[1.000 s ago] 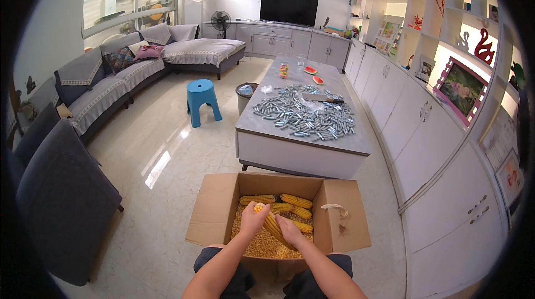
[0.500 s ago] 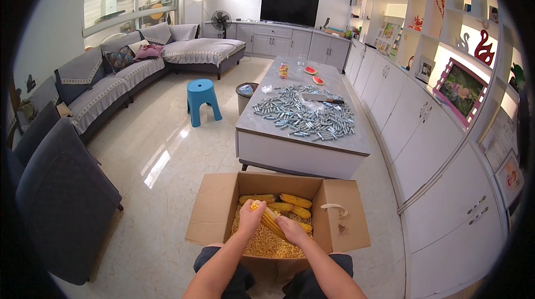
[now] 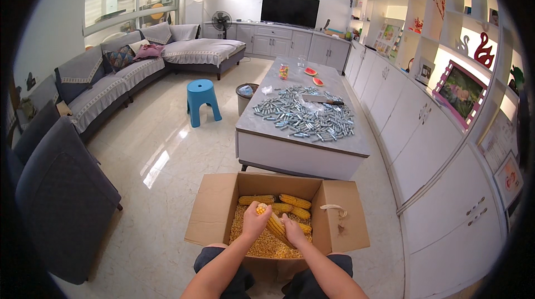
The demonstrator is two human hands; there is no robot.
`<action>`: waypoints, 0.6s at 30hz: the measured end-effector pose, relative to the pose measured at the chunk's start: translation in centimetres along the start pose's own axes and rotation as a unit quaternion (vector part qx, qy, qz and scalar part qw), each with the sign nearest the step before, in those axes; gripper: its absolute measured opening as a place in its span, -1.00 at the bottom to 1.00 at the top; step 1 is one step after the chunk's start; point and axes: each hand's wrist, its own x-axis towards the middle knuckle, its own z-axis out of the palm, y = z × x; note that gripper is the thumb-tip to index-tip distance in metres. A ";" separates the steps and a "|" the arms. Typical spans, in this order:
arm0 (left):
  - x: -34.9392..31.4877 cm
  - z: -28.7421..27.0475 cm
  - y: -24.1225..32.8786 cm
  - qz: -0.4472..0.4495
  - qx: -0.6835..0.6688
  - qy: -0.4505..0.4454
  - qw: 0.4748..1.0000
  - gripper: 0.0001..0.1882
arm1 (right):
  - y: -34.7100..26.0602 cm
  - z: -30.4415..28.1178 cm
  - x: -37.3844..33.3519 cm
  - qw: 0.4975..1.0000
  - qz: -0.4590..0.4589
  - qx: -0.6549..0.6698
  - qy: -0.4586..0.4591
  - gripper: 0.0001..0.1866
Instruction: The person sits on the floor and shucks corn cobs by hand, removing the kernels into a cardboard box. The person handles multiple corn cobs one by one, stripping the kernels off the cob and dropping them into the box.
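Note:
An ear of corn with part of its kernels stripped off is held aslant over an open cardboard box. My left hand wraps round its upper left end, and a few yellow kernels show at the fingers. My right hand grips the same ear lower down, thumb lying along the bare strip of cob. Loose corn kernels cover the floor of the box. Several whole ears of corn lie on them along the far side.
Beyond the box stands a grey coffee table with many small metal cylinders, a cleaver and watermelon slices. A blue stool and a bin are to its left. White cabinets line the right, a dark chair the left.
Both hands still hold the ear. My left hand has shifted slightly right, my right hand has turned a little, and more of the pale cob shows between them.

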 end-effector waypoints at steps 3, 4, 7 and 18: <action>0.6 -0.4 -0.9 -0.032 -0.067 0.014 0.997 -0.71 | -1.6 -0.3 -0.8 0.997 -0.066 -0.042 -0.019 -0.30; 0.7 -0.6 -0.7 -0.040 -0.077 0.024 0.996 -0.72 | -2.4 -0.4 -1.2 0.995 -0.074 -0.064 -0.026 -0.30; 1.3 -1.3 -1.3 -0.044 -0.098 0.042 0.993 -0.72 | -3.3 -0.9 -1.8 0.988 -0.087 -0.118 -0.045 -0.30; 0.1 -0.5 0.0 -0.009 -0.001 0.035 0.999 -0.70 | -1.8 -0.5 -1.8 0.990 -0.033 -0.134 0.009 -0.36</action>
